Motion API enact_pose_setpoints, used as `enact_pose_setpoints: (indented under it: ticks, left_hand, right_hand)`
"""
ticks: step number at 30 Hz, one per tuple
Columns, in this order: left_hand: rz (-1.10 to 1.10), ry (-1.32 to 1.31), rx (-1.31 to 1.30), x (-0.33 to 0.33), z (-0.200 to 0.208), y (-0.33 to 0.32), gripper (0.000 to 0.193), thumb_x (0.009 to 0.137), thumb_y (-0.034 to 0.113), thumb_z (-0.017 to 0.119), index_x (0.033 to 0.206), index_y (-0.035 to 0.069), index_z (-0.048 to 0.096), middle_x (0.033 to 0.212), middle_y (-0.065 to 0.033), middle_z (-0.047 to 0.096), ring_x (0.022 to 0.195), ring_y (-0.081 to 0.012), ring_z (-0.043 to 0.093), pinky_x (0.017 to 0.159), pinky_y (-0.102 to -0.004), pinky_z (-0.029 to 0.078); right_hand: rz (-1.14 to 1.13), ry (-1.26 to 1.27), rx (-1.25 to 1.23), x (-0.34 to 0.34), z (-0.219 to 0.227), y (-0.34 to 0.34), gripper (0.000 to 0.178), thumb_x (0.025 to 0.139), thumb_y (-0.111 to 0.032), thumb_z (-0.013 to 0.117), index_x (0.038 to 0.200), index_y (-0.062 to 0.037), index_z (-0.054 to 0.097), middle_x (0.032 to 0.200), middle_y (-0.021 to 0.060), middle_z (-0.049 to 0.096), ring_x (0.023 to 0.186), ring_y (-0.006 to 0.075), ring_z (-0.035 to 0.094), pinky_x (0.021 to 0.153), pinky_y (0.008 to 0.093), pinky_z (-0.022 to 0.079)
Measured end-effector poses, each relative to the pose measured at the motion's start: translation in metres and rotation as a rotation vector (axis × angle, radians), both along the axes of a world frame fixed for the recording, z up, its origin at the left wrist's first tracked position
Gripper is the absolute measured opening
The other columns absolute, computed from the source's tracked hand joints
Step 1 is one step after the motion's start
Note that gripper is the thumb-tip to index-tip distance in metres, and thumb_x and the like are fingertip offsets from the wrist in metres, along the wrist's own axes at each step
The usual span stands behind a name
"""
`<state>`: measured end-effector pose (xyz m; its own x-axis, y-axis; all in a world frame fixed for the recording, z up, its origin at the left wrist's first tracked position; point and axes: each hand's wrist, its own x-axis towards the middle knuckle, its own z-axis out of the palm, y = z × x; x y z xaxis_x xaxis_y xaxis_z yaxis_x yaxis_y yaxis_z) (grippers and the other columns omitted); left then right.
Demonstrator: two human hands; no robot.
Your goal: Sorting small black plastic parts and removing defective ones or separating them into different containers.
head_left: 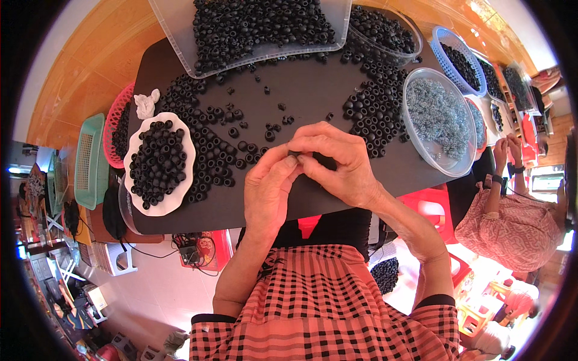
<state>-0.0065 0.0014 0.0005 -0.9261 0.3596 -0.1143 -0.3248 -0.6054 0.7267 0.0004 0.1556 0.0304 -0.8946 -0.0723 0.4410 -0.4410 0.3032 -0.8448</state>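
Above the near edge of the dark table, my left hand (pixel 264 189) and my right hand (pixel 343 165) meet at the fingertips. Both are closed in a pinch around one small black piece (pixel 295 154); the fingers cover most of it, so its exact shape is hidden. To the left, a white scalloped plate (pixel 189 147) bears a heap of small, round, hollow black bead-like pieces (pixel 158 162). More such pieces (pixel 211 150) lie loose between the plate and my left hand. Beyond my right hand spreads another loose group (pixel 376 108).
A clear bin (pixel 180 54) of black pieces stands at the far side. On the right, a clear round tub (pixel 415 141) holds small grey coil-like pieces, near a blue basket (pixel 439 57). Green (pixel 90 159) and pink baskets (pixel 112 114) flank the left. Another person (pixel 509 222) sits at right.
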Motion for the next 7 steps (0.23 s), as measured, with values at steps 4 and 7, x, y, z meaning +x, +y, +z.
enact_pose_setpoints:
  ticks: [4, 7]
  left_hand:
    - [-0.042, -0.020, 0.058, -0.0023, 0.0002, -0.0032, 0.025, 0.094, 0.006, 0.054, 0.116, -0.005, 0.061, 0.111, -0.0114, 0.064, 0.104, -0.0189, 0.061, 0.098, -0.0353, 0.047]
    - [-0.100, -0.049, 0.101, -0.0064, -0.0019, -0.0072, 0.026, 0.094, 0.006, 0.054, 0.118, -0.003, 0.061, 0.111, -0.0122, 0.064, 0.108, -0.0197, 0.060, 0.101, -0.0361, 0.044]
  right_hand:
    - [-0.041, 0.033, 0.033, 0.0017, -0.0026, -0.0026, 0.030, 0.075, 0.007, 0.066, 0.103, -0.0045, 0.069, 0.106, 0.0092, 0.066, 0.083, 0.0188, 0.065, 0.071, 0.0283, 0.055]
    - [-0.055, 0.105, 0.096, 0.0010, -0.0044, -0.0043, 0.035, 0.075, 0.006, 0.067, 0.108, -0.0050, 0.068, 0.107, 0.0099, 0.065, 0.089, 0.0212, 0.064, 0.072, 0.0286, 0.055]
